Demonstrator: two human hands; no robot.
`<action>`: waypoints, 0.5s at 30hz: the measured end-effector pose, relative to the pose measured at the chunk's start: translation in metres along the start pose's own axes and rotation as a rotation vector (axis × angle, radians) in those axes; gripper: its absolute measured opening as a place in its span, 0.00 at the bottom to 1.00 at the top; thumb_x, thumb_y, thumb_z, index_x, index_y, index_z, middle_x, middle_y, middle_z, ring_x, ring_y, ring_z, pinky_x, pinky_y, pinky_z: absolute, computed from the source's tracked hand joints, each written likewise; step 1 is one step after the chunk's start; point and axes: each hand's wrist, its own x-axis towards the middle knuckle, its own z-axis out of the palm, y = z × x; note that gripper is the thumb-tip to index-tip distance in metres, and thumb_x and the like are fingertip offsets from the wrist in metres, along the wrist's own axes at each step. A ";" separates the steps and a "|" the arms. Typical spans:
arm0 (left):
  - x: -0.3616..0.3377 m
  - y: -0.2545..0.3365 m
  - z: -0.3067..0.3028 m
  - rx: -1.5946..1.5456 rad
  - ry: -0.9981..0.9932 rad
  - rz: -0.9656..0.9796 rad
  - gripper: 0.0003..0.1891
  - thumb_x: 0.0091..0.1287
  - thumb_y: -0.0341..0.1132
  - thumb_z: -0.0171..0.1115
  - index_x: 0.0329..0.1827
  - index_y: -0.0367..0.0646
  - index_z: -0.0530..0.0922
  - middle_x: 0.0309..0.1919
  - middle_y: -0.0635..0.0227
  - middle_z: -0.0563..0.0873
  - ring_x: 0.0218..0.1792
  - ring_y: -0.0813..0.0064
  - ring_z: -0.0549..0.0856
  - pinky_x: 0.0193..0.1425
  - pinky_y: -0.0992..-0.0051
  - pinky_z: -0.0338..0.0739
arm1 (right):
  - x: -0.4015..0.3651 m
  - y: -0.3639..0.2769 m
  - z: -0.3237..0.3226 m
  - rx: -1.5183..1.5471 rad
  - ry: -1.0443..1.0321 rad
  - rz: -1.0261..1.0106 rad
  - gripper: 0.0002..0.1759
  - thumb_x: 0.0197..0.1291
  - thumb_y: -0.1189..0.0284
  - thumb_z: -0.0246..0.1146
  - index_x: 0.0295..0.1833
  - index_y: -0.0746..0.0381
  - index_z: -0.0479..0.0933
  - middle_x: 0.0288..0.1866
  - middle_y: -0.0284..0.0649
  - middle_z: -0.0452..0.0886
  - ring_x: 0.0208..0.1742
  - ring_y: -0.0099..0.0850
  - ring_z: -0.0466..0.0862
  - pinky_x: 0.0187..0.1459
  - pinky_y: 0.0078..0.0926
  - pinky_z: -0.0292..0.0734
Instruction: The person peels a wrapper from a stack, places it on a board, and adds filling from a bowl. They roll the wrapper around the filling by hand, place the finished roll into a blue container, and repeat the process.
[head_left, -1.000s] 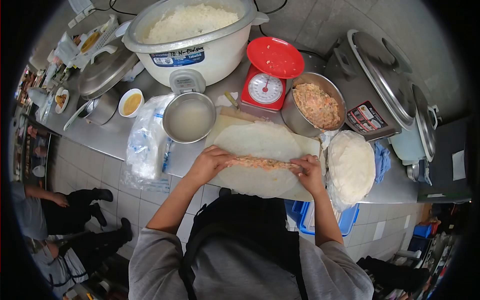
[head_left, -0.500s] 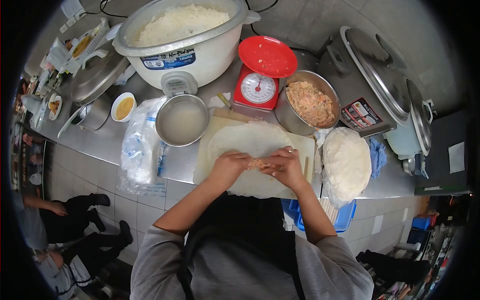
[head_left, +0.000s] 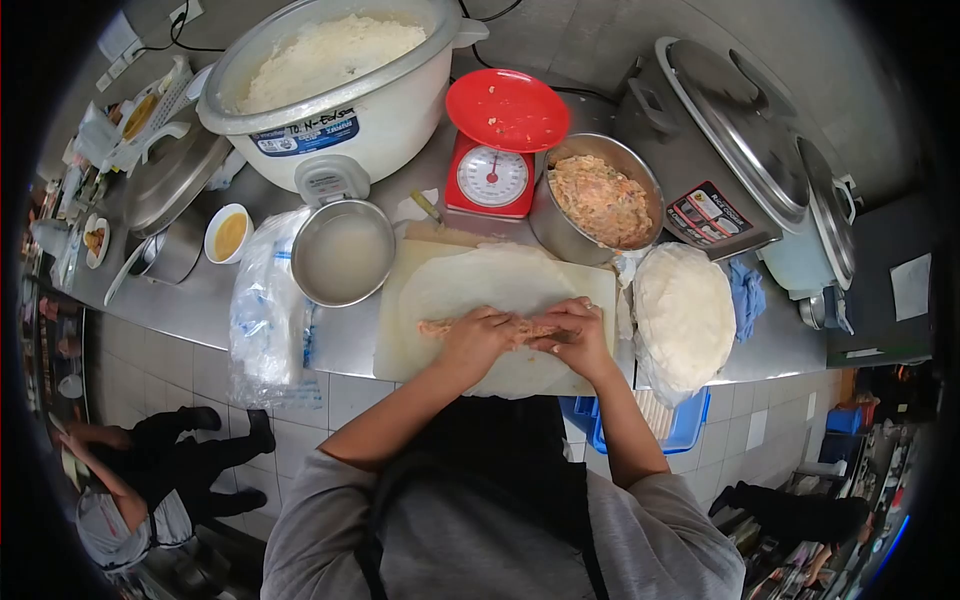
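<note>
A thin round white wrapper (head_left: 480, 277) lies on a pale cutting board (head_left: 393, 350). Across it stretches a strip of orange minced filling (head_left: 433, 328), its left end showing beyond my left hand. My left hand (head_left: 480, 337) is closed over the middle of the strip, fingers bent. Just beside it, my right hand (head_left: 577, 337) pinches the right part of the filling. The fingers partly hide the filling between them. Behind the board, a metal pot (head_left: 540, 220) holds a mound of the same orange mixture (head_left: 602, 200).
A red scale (head_left: 492, 178) and a rice cooker (head_left: 400, 130) stand behind. To the left are a metal bowl of cloudy liquid (head_left: 343, 252) and plastic bags (head_left: 268, 300); rightward, a plastic-wrapped stack of wrappers (head_left: 685, 315). A person (head_left: 130, 510) is at lower left.
My left hand has shifted right and over the filling. The filling now reaches farther left in a longer strip. The whole view has moved slightly.
</note>
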 end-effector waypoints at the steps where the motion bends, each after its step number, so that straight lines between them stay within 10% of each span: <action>1: 0.002 0.006 -0.003 -0.006 0.017 0.007 0.18 0.54 0.35 0.66 0.48 0.40 0.84 0.44 0.63 0.88 0.44 0.67 0.85 0.52 0.71 0.79 | -0.002 0.000 -0.003 0.005 0.026 0.017 0.13 0.36 0.74 0.77 0.32 0.50 0.88 0.33 0.26 0.83 0.41 0.27 0.78 0.44 0.30 0.63; 15: 0.020 0.027 0.031 0.068 -0.069 -0.068 0.18 0.54 0.34 0.66 0.49 0.43 0.84 0.43 0.68 0.87 0.45 0.68 0.82 0.51 0.67 0.77 | -0.021 0.028 -0.024 -0.118 0.029 0.060 0.21 0.33 0.70 0.79 0.40 0.50 0.87 0.35 0.28 0.79 0.40 0.31 0.77 0.45 0.32 0.64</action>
